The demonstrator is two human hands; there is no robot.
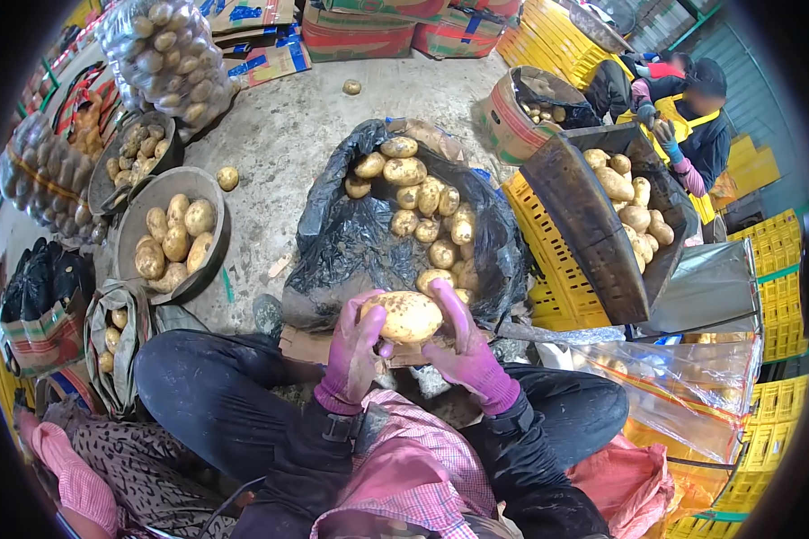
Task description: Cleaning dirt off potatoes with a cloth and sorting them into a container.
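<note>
Both my hands wear pink work gloves with dirt on the fingers. A large pale potato with brown specks lies between them, held over the near edge of a box lined with black plastic. My left hand grips its left end, thumb in front. At its right end my right hand has the fingers against the skin and the thumb low. Several loose potatoes lie along the back and right side of the black lining.
To the left stand a round tub of potatoes and filled clear sacks. On the right a dark trough of potatoes rests by a yellow crate. A gloved co-worker sits beyond it. Single potatoes lie on the floor.
</note>
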